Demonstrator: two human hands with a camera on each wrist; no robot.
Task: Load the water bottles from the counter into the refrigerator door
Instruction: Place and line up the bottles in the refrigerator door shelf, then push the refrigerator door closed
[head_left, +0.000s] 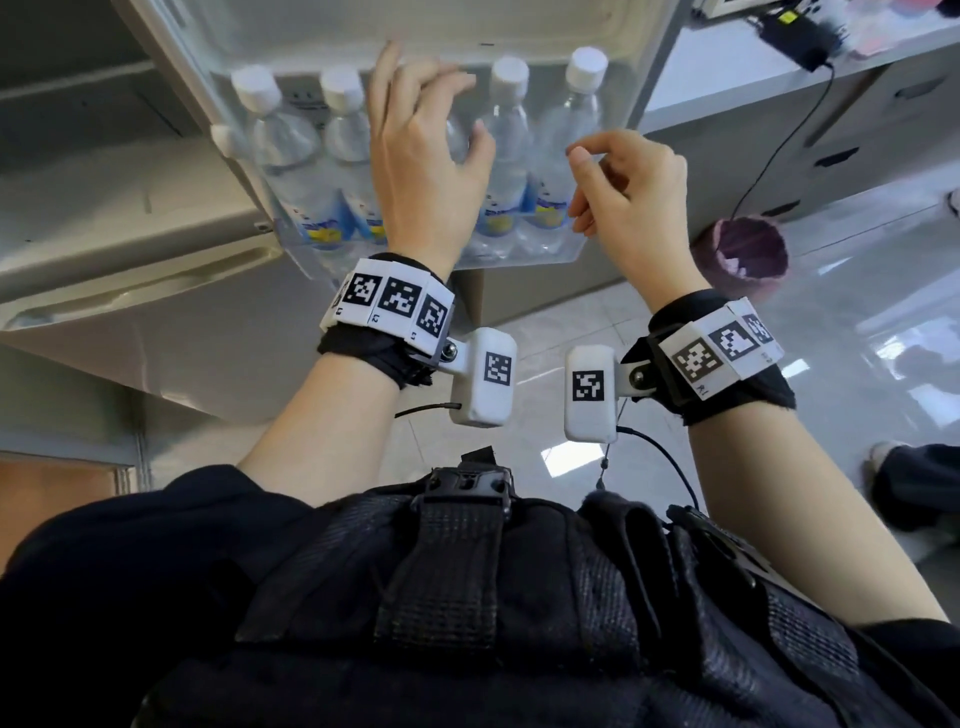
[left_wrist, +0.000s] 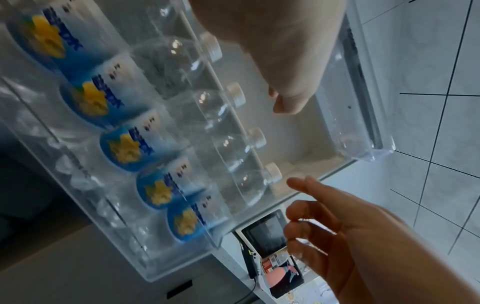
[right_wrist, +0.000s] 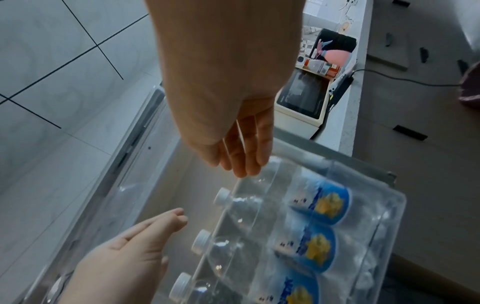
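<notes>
Several clear water bottles (head_left: 506, 135) with white caps and blue and yellow labels stand in a row in the clear door shelf (head_left: 519, 260) of the open refrigerator door. In the left wrist view the same bottles (left_wrist: 122, 148) fill the shelf (left_wrist: 78, 185) side by side. My left hand (head_left: 426, 130) is raised in front of the middle of the row, fingers loosely spread, holding nothing. It hides one bottle behind it. My right hand (head_left: 623, 192) hovers just right of the last bottle (head_left: 576, 119), fingers relaxed and slightly curled, empty.
The refrigerator body (head_left: 104, 208) is at the left. A grey counter (head_left: 727, 78) runs at the right with a black power adapter (head_left: 800, 31) and cable. A small oven (right_wrist: 303, 98) sits on it. A pink waste bin (head_left: 748, 254) stands on the tile floor.
</notes>
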